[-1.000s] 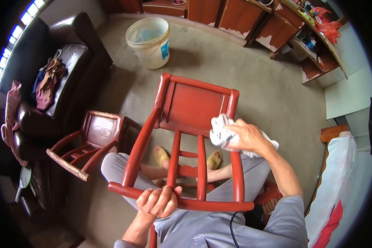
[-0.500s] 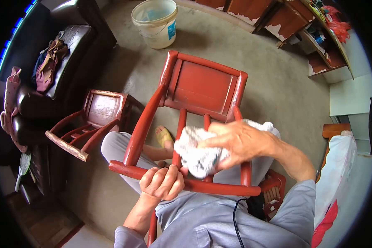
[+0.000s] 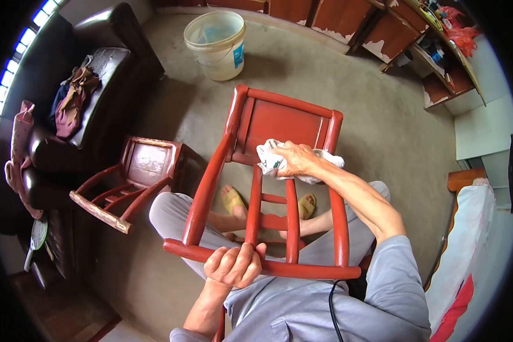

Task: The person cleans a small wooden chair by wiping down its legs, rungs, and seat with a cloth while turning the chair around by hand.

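A red wooden chair (image 3: 286,126) stands in front of me, its seat away from me and its top rail close to my lap. My left hand (image 3: 233,266) is wrapped round that top rail, left of its middle. With my right hand (image 3: 300,159) I grip a white cloth (image 3: 272,158), pressed down where the back slats meet the rear edge of the seat. Part of the cloth hangs out to the right of my fingers. The underside of the cloth and my right fingertips are hidden.
On the left a smaller worn chair (image 3: 148,162) stands near a dark sofa (image 3: 117,34) with crumpled clothes (image 3: 74,102) on it. A translucent bucket (image 3: 216,57) is on the floor beyond. Peeling red cabinets (image 3: 342,23) line the far wall. A covered bed (image 3: 464,228) lies at right.
My right hand has moved the cloth forward, from the slats near the top rail up to the seat's rear edge. My left hand keeps its hold on the rail. The view has shifted slightly.
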Action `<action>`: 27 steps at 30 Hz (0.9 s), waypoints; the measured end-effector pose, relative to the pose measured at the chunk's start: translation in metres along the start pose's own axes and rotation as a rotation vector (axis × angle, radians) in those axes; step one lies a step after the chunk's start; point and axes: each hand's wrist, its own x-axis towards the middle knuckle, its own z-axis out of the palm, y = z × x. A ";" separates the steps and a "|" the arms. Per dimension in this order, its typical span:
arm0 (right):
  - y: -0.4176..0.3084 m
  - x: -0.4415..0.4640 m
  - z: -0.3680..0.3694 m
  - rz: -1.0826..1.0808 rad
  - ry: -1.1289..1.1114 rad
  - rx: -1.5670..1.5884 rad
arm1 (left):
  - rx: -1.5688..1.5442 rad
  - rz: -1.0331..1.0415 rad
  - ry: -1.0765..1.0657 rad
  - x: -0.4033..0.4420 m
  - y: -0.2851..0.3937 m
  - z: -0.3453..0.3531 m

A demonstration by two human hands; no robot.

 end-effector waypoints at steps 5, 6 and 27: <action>-0.040 -0.037 -0.032 -0.074 -0.018 0.163 | -0.004 -0.020 0.019 -0.003 0.002 0.002; -0.059 -0.049 -0.049 -0.080 -0.036 0.221 | 0.000 -0.015 0.018 -0.004 0.003 0.001; -0.048 0.047 0.011 -0.044 0.098 0.065 | 0.013 -0.021 0.045 -0.013 0.007 -0.003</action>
